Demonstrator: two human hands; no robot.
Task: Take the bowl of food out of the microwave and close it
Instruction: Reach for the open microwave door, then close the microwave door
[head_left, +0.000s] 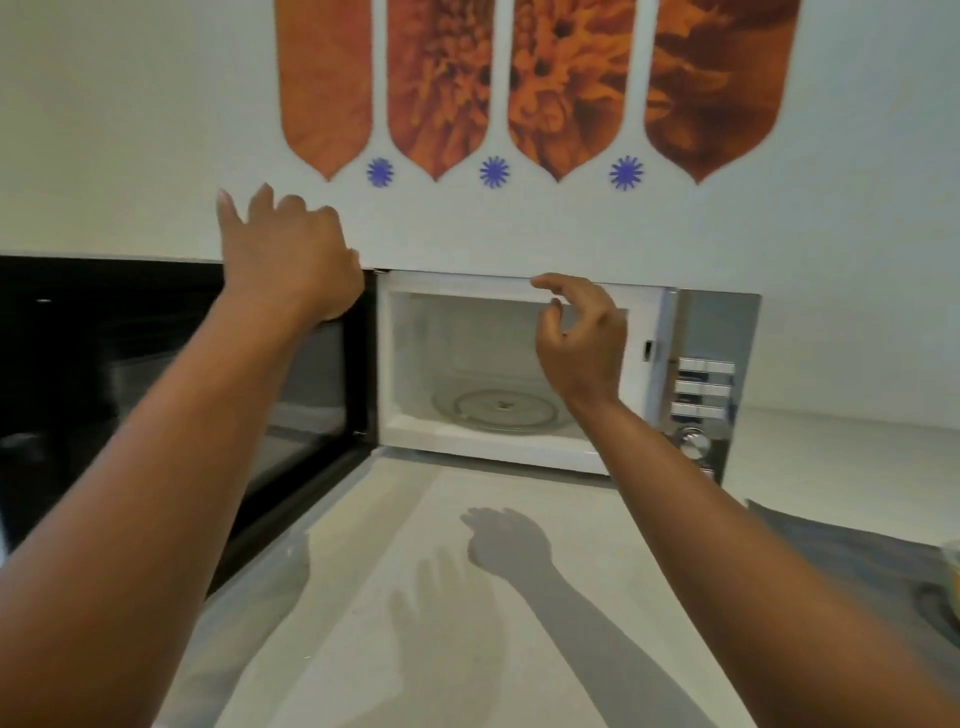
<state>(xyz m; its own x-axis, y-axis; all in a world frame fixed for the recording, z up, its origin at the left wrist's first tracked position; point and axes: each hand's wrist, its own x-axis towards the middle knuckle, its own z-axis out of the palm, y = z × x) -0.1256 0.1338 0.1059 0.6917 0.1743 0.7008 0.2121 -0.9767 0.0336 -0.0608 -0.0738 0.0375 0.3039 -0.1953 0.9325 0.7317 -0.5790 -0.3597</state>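
The right frame edge cuts a yellowish item (951, 571), unidentifiable, lying right of the microwave (519, 364), whose blurred button labels (704, 388) are unreadable.

Home kitchen. White-cavity microwave with mirrored steel control panel (704, 384) at the back edge of a pale speckled stone countertop (467, 597), black glass door (171, 395) swung open. Orange floral petal-shaped decals (566, 88) on the white wall above.
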